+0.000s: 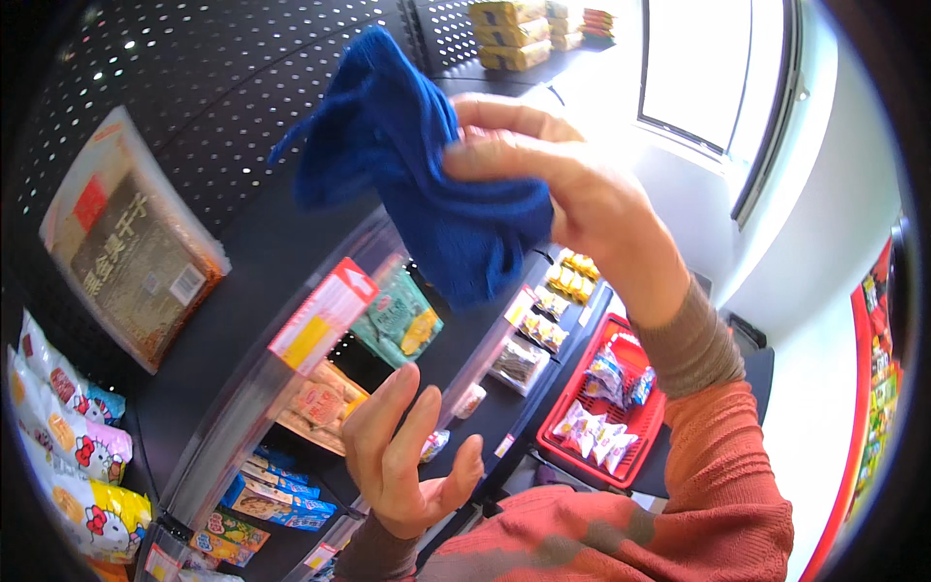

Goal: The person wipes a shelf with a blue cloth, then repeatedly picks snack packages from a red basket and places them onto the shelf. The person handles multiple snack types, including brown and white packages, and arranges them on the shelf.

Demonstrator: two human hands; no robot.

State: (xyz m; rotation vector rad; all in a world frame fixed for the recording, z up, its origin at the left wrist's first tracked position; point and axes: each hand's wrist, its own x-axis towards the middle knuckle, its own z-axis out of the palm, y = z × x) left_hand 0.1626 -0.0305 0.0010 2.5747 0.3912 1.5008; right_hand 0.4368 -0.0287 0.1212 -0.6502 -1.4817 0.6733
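My right hand grips a bunched blue cloth between thumb and fingers, and the cloth hangs in loose folds above a black shelf board. Lower down, my left hand is raised with its fingers apart and nothing in it. Behind that hand, orange snack packs lie on a lower shelf. A green snack pack is below the cloth, partly hidden by the shelf edge. On the upper board a clear-and-brown food bag leans against the perforated back panel.
A red basket of small packets stands low on the right. Price tags line the shelf edges. Yellow packs are stacked at the far end, near a window. Bagged snacks and blue boxes fill the lower left.
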